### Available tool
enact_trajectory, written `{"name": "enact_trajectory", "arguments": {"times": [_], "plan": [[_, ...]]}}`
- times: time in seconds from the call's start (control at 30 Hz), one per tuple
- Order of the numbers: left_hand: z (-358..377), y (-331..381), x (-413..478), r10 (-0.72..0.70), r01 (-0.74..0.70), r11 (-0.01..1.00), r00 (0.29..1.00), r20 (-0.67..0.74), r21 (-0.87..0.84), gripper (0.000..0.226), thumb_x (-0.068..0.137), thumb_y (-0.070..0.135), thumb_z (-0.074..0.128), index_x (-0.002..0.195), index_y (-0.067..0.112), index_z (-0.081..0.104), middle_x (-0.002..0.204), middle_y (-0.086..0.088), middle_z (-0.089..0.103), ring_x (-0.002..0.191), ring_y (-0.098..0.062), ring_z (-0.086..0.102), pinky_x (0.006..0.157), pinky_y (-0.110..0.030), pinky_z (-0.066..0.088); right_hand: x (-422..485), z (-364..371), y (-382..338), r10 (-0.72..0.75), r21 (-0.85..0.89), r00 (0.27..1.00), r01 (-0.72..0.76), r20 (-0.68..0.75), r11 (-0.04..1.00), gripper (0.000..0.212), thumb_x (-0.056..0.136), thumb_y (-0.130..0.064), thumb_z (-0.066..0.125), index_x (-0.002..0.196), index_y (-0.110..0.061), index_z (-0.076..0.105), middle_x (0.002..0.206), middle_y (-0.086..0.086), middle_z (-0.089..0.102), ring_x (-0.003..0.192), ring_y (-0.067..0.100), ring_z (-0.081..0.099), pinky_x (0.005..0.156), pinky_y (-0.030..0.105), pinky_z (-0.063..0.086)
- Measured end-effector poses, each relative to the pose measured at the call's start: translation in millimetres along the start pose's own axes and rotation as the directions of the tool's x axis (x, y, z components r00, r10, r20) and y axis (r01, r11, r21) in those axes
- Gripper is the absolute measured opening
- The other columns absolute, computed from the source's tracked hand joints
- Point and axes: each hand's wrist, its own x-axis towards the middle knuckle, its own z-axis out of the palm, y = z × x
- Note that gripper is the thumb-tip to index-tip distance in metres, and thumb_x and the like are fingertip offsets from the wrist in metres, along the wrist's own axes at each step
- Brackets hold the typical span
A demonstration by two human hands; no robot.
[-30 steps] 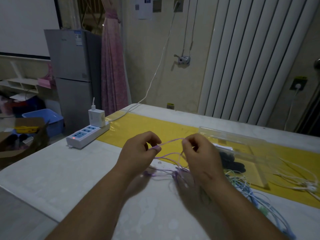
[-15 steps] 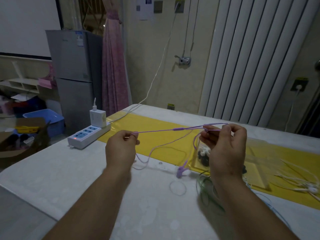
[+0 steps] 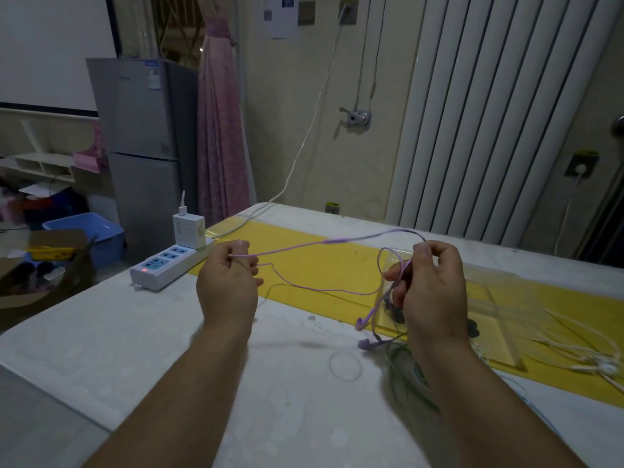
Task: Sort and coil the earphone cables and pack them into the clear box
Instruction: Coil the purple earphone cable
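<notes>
A purple earphone cable (image 3: 324,243) stretches in the air between my two hands above the table. My left hand (image 3: 229,282) pinches one end of it with curled fingers. My right hand (image 3: 429,285) grips the cable further along, and two purple earbuds (image 3: 366,342) dangle below it near the tabletop. The clear box (image 3: 499,298) lies on the yellow runner behind my right hand, with dark earphones inside. A green cable (image 3: 400,363) lies under my right wrist. White earphones (image 3: 587,363) are spread at the right.
A white power strip (image 3: 169,263) with a charger plugged in sits at the table's left edge, its lead running up the wall. A small clear rubber band (image 3: 346,365) lies on the white tabletop (image 3: 135,332). A fridge and boxes stand left of the table.
My hands rose from the table and drew apart, pulling the purple cable out into a long span. The earbuds now hang lower under my right hand.
</notes>
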Motion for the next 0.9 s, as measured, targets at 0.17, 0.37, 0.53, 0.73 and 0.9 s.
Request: {"name": "enact_trajectory", "arguments": {"times": [0.17,0.37,0.53,0.73,0.9], "plan": [[-3,-6,1,0.099,-0.093,0.976,0.995,-0.023,0.199,0.017,0.098,0.035,0.048,0.092,0.029,0.063,0.082,0.009,0.065,0.081,-0.015,0.058,0.07,-0.031,0.044,2,-1,2,-0.025,-0.05,0.999,0.026,0.028,0.998,0.019,0.102,-0.025,0.043,0.084,-0.02,0.049,0.049,-0.01,0.04,0.046,0.008,0.031,0.048,0.029,0.025],[-4,-3,-2,0.046,-0.074,0.967,0.992,0.121,0.243,0.007,0.08,0.023,0.064,0.081,0.026,0.069,0.076,0.011,0.065,0.081,-0.017,0.06,0.069,-0.033,0.045,1,-1,5,0.017,-0.04,0.992,-0.012,0.126,0.999,0.023,0.103,-0.026,0.042,0.081,-0.024,0.049,0.051,-0.002,0.051,0.046,0.014,0.038,0.047,0.025,0.03],[-3,6,-10,0.179,-0.176,0.984,0.913,0.366,-0.042,0.031,0.069,0.016,0.046,0.085,0.013,0.072,0.079,-0.003,0.069,0.074,-0.009,0.059,0.065,-0.018,0.044,0,-1,4,0.048,-0.013,0.987,-0.047,0.155,0.999,0.022,0.103,-0.024,0.042,0.084,-0.019,0.052,0.058,0.0,0.058,0.051,0.013,0.048,0.043,0.022,0.039],[-4,1,-11,0.202,-0.135,0.977,0.826,0.527,-0.163,0.042,0.074,0.014,0.032,0.08,0.004,0.072,0.067,-0.015,0.07,0.054,-0.018,0.042,0.048,-0.018,0.034,-7,1,1,0.136,-0.039,0.967,-0.131,0.216,0.991,0.022,0.102,-0.023,0.045,0.081,-0.018,0.053,0.058,0.003,0.036,0.045,0.012,0.028,0.032,0.015,0.03],[-5,0,-10,0.234,-0.165,0.971,0.811,0.537,-0.173,0.042,0.074,0.012,0.032,0.082,0.005,0.072,0.067,-0.008,0.07,0.051,-0.016,0.032,0.047,-0.019,0.028,-5,0,6,0.073,-0.103,0.977,-0.053,0.201,0.993,0.025,0.1,-0.023,0.047,0.076,-0.02,0.054,0.054,0.0,0.035,0.047,0.014,0.027,0.041,0.022,0.025]]}}
